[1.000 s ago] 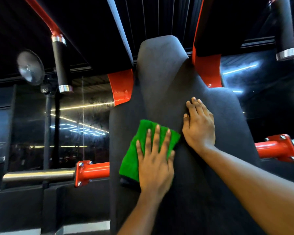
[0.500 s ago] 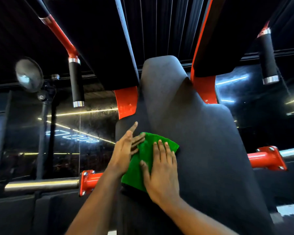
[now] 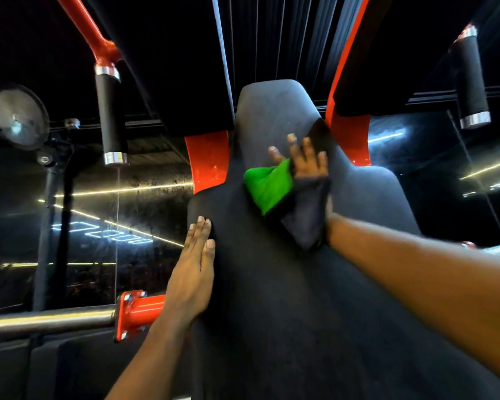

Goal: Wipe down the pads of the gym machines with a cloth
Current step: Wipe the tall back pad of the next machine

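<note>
Since our right hand (image 3: 309,166) only presses the cloth (image 3: 267,186) against the upper part of the back pad (image 3: 272,298), friction alone holds it. The grip is spread with the fingers straight, pinching nothing. The green part bunches out to the left under the thumb. A dark flap lies over the back of the hand and hangs toward the wrist.

Our left hand (image 3: 195,269) lies flat on the pad's left edge, fingers together, holding nothing.

Likely failure points:
- A fast stroke slides the hand off the cloth, and it drops down the pad.
- The bunched cloth gives a small contact patch, so we probably leave streaks or skip strips.
- The loose flap drags, folds under, or catches.
- The red frame (image 3: 351,140) sits just beside our fingers on the right. A wide sweep knocks knuckles on it, and the seam there is easy to miss.
- The bare left palm on the edge may re-soil that spot.

We can't tell from here which areas are already wiped.
</note>
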Action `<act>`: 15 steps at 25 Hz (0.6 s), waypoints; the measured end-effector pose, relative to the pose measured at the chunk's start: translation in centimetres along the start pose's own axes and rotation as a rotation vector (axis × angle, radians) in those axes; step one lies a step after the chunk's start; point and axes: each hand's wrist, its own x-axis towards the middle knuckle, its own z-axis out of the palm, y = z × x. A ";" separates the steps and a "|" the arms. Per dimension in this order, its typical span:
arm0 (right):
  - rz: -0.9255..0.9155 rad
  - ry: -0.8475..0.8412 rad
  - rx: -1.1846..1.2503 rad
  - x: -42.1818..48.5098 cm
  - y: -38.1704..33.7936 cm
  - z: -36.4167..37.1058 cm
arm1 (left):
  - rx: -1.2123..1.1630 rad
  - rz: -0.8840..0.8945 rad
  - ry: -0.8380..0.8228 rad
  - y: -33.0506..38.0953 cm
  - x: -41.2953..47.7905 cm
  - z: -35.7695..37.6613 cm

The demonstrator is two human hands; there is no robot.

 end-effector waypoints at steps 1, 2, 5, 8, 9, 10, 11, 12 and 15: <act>-0.140 0.035 0.000 -0.1 -1.3 1.4 | -0.019 -0.014 -0.007 0.3 0.0 -0.2; -0.268 0.099 -0.070 -1.5 -2.0 3.3 | -0.037 -0.027 -0.024 0.6 0.0 -0.6; -0.316 0.053 -0.174 -4.7 -3.1 5.1 | -0.039 -0.043 -0.098 1.3 0.5 -2.6; -0.212 0.050 -0.108 -6.8 -3.9 4.7 | -0.068 -0.040 -0.101 1.4 0.6 -3.1; -0.139 0.040 -0.042 -7.1 -4.8 4.6 | -0.099 -0.048 -0.086 1.4 0.5 -2.9; -0.059 0.039 0.025 -7.6 -5.8 4.9 | -0.134 -0.062 -0.075 1.3 0.4 -2.6; 0.005 0.021 0.047 -8.3 -7.0 5.6 | -0.161 -0.076 -0.064 1.2 0.4 -2.4; 0.037 0.028 0.045 -9.2 -8.1 6.4 | -0.171 -0.090 -0.051 1.0 0.3 -2.3; -0.057 0.113 -0.065 -9.0 -8.3 8.4 | -0.162 -0.096 -0.019 0.6 0.3 -1.8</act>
